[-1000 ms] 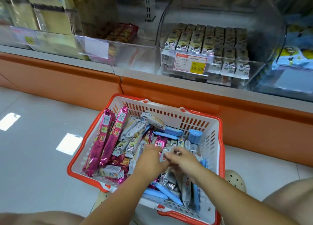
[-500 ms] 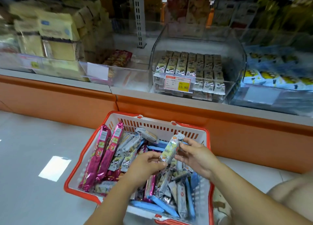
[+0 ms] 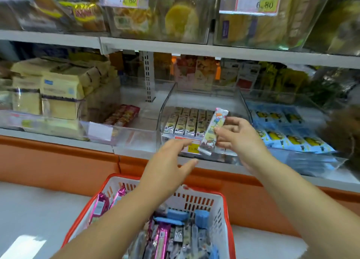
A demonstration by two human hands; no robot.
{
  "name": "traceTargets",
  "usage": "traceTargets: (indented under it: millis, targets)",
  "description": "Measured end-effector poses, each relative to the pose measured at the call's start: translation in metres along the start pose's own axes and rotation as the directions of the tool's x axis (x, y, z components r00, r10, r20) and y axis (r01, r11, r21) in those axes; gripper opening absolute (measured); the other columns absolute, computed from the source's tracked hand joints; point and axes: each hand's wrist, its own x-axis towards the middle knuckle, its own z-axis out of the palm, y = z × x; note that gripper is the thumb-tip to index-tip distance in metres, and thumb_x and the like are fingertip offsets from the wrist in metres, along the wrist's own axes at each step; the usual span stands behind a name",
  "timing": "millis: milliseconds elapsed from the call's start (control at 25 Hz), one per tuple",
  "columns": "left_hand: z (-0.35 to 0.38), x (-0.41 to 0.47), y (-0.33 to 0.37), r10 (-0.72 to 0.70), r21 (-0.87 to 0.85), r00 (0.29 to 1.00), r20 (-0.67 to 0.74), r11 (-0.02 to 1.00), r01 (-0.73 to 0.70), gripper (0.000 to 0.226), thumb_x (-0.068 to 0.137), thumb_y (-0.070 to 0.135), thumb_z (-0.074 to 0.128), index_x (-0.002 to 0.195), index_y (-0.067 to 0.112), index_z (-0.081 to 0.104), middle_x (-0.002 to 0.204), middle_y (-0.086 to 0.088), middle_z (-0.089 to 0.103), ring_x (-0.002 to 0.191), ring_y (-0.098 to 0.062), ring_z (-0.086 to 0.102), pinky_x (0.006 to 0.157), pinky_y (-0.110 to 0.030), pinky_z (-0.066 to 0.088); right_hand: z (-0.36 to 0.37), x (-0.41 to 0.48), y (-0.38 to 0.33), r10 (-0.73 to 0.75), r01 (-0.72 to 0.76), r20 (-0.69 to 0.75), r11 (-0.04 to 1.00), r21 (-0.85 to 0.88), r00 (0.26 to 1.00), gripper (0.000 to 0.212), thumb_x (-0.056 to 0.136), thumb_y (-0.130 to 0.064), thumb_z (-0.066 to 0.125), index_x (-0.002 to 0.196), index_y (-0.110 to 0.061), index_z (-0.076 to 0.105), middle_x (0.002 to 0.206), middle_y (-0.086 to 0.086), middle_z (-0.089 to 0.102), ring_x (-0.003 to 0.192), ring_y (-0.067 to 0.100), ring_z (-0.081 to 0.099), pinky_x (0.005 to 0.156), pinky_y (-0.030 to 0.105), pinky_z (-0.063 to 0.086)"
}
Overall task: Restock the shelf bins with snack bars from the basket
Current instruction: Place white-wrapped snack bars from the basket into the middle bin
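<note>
Right hand [image 3: 240, 142] pinching snack bar [image 3: 213, 129], near upright, top leaning right

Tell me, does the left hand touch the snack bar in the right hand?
Apart. The head view shows the yellow price label between the left hand and the snack bar; only the right hand holds it.

A single wide-angle head camera looks forward and slightly down, close to the shelf [image 3: 58, 141]. The clear bin [image 3: 169, 98] sits mid-frame and the basket [image 3: 226, 210] at the bottom edge.
</note>
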Motion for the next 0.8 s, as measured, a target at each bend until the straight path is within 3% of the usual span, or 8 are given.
traceTargets:
  millis: [120, 200, 280, 440, 520, 640, 720, 800]
  targets:
    - [-0.005, 0.024, -0.016, 0.082, 0.272, 0.997, 0.013, 0.959, -0.082, 0.067, 0.093, 0.049, 0.051, 0.151, 0.032, 0.021, 0.158, 0.014, 0.017, 0.145, -0.004, 0.009, 0.118, -0.026, 0.012, -0.013, 0.031, -0.017, -0.081, 0.071, -0.124, 0.994, -0.085, 0.989, 0.036, 0.088, -0.011, 0.068, 0.117, -0.015, 0.047, 0.105, 0.008, 0.065, 0.091, 0.019, 0.068, 0.074, 0.030, 0.057]
    - [0.000, 0.032, -0.030, 0.048, 0.409, 0.996, 0.070, 0.910, -0.072, 0.072, 0.095, 0.054, 0.041, 0.153, 0.030, 0.006, 0.161, 0.011, -0.003, 0.146, -0.005, -0.012, 0.119, -0.032, -0.002, -0.016, 0.047, -0.017, -0.107, 0.075, -0.177, 0.982, -0.176, 0.978, 0.036, 0.088, -0.015, 0.068, 0.117, -0.020, 0.047, 0.102, 0.000, 0.064, 0.090, 0.016, 0.066, 0.075, 0.030, 0.055]
    - [0.006, 0.034, -0.041, 0.015, 0.459, 0.994, 0.111, 0.886, -0.065, 0.072, 0.095, 0.058, 0.034, 0.153, 0.030, 0.001, 0.160, 0.011, -0.009, 0.143, -0.004, -0.021, 0.116, -0.033, -0.008, -0.015, 0.059, -0.010, -0.151, 0.082, -0.180, 0.937, -0.340, 0.972, 0.036, 0.088, -0.021, 0.069, 0.119, -0.021, 0.050, 0.102, -0.003, 0.065, 0.089, 0.018, 0.066, 0.078, 0.035, 0.055]
    - [0.010, 0.031, -0.050, 0.015, 0.415, 0.994, 0.108, 0.908, -0.059, 0.070, 0.094, 0.058, 0.033, 0.153, 0.033, 0.003, 0.160, 0.014, -0.006, 0.140, 0.000, -0.020, 0.116, -0.031, -0.006, -0.006, 0.073, 0.006, -0.037, -0.021, -0.086, 0.803, -0.595, 0.996, 0.043, 0.085, -0.021, 0.071, 0.124, -0.008, 0.058, 0.113, 0.009, 0.067, 0.096, 0.027, 0.066, 0.088, 0.045, 0.054]
    - [0.010, 0.032, -0.050, 0.011, 0.396, 0.994, 0.107, 0.917, -0.053, 0.070, 0.095, 0.056, 0.035, 0.153, 0.034, 0.003, 0.159, 0.015, -0.006, 0.142, 0.000, -0.019, 0.119, -0.032, -0.003, -0.003, 0.076, 0.010, 0.061, -0.076, -0.047, 0.737, -0.671, 0.997, 0.042, 0.085, -0.023, 0.071, 0.124, -0.009, 0.061, 0.113, 0.012, 0.067, 0.094, 0.027, 0.067, 0.088, 0.043, 0.055]
    - [0.008, 0.028, -0.048, 0.011, 0.379, 0.994, 0.113, 0.924, -0.053, 0.068, 0.096, 0.054, 0.037, 0.152, 0.034, 0.004, 0.158, 0.017, -0.007, 0.143, 0.000, -0.015, 0.121, -0.032, 0.001, -0.004, 0.073, 0.009, 0.092, -0.057, 0.014, 0.722, -0.690, 0.996, 0.037, 0.087, -0.021, 0.070, 0.121, -0.012, 0.064, 0.115, 0.008, 0.067, 0.097, 0.022, 0.065, 0.090, 0.038, 0.054]
    - [0.003, 0.020, -0.048, 0.041, 0.336, 0.996, 0.083, 0.940, -0.067, 0.065, 0.096, 0.049, 0.040, 0.153, 0.033, 0.012, 0.158, 0.018, 0.001, 0.145, 0.002, -0.007, 0.119, -0.026, 0.003, -0.007, 0.067, 0.004, 0.045, -0.009, 0.035, 0.728, -0.686, 0.998, 0.033, 0.089, -0.021, 0.067, 0.121, -0.014, 0.063, 0.108, 0.005, 0.068, 0.092, 0.020, 0.066, 0.089, 0.038, 0.054]
    - [-0.001, 0.007, -0.049, 0.085, 0.275, 0.996, -0.009, 0.958, -0.080, 0.057, 0.096, 0.038, 0.049, 0.149, 0.029, 0.031, 0.155, 0.015, 0.023, 0.144, -0.002, 0.015, 0.115, -0.023, 0.012, -0.009, 0.051, -0.002, -0.171, 0.129, -0.005, 0.758, -0.639, 0.985, 0.023, 0.092, -0.021, 0.061, 0.114, -0.020, 0.063, 0.096, -0.001, 0.067, 0.085, 0.019, 0.066, 0.082, 0.040, 0.055]
